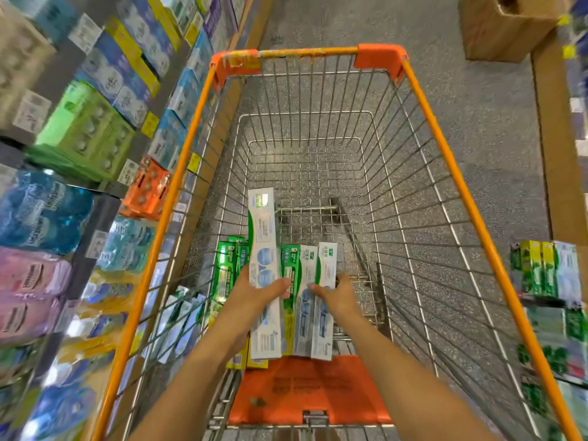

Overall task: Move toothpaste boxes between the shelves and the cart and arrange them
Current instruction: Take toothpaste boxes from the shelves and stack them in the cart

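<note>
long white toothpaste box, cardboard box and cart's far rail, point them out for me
long white toothpaste box (264, 249), head view, on its printed face above the left hand
cardboard box (506, 30), head view, on its front side
cart's far rail (305, 53), head view, on the orange bar's middle

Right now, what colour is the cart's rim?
Orange: the cart's rim shows best in the head view.

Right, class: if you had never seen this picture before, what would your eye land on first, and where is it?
The orange-rimmed wire cart fills the middle of the view. At its near end, the left hand grips a long white toothpaste box, while the right hand rests on the white and green boxes beside it. Colourful shelves run along the left.
</note>
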The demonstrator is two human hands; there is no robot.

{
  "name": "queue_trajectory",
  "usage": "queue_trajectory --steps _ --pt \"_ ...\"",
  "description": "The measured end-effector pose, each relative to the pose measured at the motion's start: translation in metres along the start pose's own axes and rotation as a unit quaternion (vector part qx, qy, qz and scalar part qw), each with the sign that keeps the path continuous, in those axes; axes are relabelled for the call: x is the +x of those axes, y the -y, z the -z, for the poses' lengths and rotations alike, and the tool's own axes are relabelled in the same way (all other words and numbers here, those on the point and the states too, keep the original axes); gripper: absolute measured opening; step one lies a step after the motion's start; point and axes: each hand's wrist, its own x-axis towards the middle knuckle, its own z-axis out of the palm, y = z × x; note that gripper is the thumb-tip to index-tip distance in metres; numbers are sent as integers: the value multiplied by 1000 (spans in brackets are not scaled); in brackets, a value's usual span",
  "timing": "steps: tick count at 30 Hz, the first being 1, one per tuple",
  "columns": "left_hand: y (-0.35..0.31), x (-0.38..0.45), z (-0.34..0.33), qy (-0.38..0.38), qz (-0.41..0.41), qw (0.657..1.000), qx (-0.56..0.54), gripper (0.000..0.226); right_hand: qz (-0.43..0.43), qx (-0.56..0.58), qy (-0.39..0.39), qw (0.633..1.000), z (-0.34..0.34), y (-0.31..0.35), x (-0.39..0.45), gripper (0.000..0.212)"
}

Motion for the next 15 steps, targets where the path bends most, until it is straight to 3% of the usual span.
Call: queue_trajectory --steps 3,9,12,14,15 --pt "6 3 4 0 7 1000 -12 46 3 -31 -12 999 -8 -13 8 68" --pt "18 4 1 1 20 1000 11 43 11 -79 14 997 -4 -13 14 40" --pt "20 3 -8 0 21 1000 18 48 12 -140 36 989 7 3 1 51" --pt "17 -1 -17 10 14 1000 21 41 44 -107 -18 993 21 30 -17 54" --pt "18 -2 -22 15 9 1000 25 42 58 -33 -26 997 29 47 -32 49"
